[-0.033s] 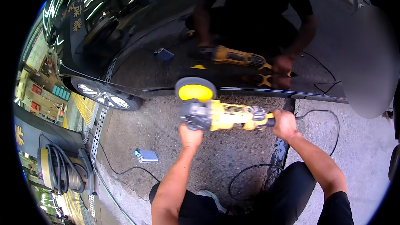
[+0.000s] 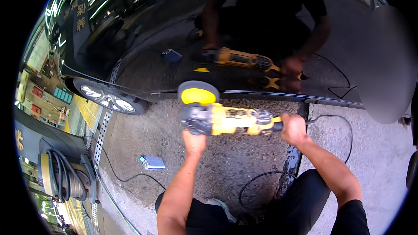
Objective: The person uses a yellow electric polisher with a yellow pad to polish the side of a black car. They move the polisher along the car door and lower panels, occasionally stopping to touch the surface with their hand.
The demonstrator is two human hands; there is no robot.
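A yellow and black car polisher point(image 2: 237, 119) lies across in front of me, level with the lower edge of a glossy black car door point(image 2: 270, 30). Its round pad point(image 2: 198, 93), yellow with a dark grey rim, faces the panel's lower part; whether it touches is hard to tell. My left hand point(image 2: 194, 141) supports the polisher's black head from below, its fingers mostly hidden behind the tool. My right hand point(image 2: 293, 129) is wrapped around the rear handle, where the cord comes out. The polisher, my arms and my dark clothes are mirrored in the paint.
The car's wheel point(image 2: 111, 97) stands to the left. A small silver-blue box-shaped device point(image 2: 153, 162) lies on the rough concrete. A black cord point(image 2: 350, 135) loops at right, and another runs by my legs. A hose reel point(image 2: 65, 176) stands far left. A grey blurred patch covers the right side.
The polisher has shifted slightly left along the car's lower edge, with both my hands moving along on it. The car and the things on the ground stay put.
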